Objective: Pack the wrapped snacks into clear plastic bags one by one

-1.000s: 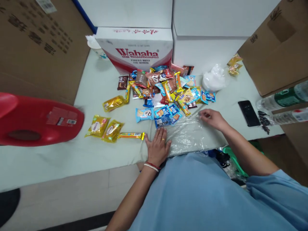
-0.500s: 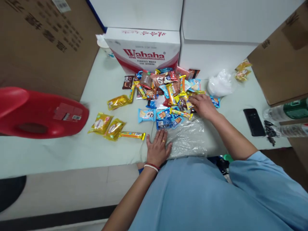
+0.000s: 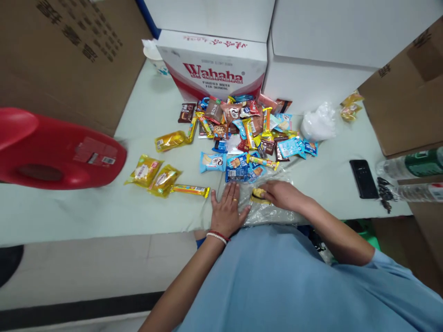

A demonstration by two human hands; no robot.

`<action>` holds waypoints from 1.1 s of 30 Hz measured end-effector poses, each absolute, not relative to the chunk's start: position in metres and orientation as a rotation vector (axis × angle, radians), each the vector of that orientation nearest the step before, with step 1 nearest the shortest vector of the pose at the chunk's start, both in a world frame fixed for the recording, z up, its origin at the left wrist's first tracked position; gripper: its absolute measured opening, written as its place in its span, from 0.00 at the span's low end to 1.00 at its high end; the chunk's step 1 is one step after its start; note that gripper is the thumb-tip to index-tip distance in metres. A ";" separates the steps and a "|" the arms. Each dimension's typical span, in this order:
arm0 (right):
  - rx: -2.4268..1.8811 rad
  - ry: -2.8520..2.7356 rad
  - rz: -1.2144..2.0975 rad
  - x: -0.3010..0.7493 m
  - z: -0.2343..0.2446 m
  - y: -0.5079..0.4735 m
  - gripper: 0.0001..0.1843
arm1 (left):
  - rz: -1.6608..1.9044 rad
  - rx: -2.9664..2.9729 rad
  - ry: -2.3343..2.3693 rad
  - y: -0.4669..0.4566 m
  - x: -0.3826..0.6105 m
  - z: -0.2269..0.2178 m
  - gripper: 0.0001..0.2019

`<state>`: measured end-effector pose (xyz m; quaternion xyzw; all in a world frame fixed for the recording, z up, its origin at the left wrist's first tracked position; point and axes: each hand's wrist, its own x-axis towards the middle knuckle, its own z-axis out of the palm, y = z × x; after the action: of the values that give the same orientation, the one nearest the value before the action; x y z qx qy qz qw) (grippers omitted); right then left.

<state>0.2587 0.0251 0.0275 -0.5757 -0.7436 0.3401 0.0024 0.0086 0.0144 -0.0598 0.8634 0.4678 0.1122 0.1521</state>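
Observation:
My left hand (image 3: 226, 210) lies flat near the table's front edge, fingers stretched out, its tips just below blue snack packets (image 3: 237, 167). Between the fingers of my right hand (image 3: 284, 196) is a small yellow snack packet (image 3: 259, 195) with a dark band, held low over a clear plastic bag (image 3: 270, 213) spread on the table. Beyond both hands is a heap of wrapped snacks (image 3: 238, 120) in brown, yellow, red and blue. Left of my left hand are a yellow stick packet (image 3: 190, 190) and two yellow-wrapped cakes (image 3: 143, 171).
A white Wahaha carton (image 3: 214, 69) stands behind the heap. At left is a red plastic jug (image 3: 62, 152). To the right are a crumpled white plastic bag (image 3: 319, 122), a black phone (image 3: 364, 179) and clear bottles (image 3: 411, 165). A paper cup (image 3: 157, 60) stands at the back left.
My right hand has come back from the right side of the heap to the clear bag, now with the yellow packet in its fingers. My left hand has stayed flat in place.

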 end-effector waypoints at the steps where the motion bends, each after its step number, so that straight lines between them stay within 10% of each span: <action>1: -1.909 -2.340 0.861 0.255 0.025 0.026 0.17 | 0.325 2.473 1.344 0.014 0.009 -0.060 0.40; 8: -1.845 -2.534 0.619 0.252 0.012 0.019 0.32 | 0.314 2.448 1.381 0.013 0.011 -0.060 0.44; 24: -1.513 -2.374 0.757 0.256 0.005 0.019 0.24 | 0.234 2.484 1.428 0.014 0.011 -0.062 0.43; 33: -2.160 -2.242 0.134 0.309 0.017 0.142 0.24 | 0.168 2.486 1.456 0.016 0.014 -0.057 0.42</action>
<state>0.3091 0.1425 0.0168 -0.6932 -0.7194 0.0431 0.0129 0.0144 0.0160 -0.0566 0.8544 0.5005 0.0578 0.1276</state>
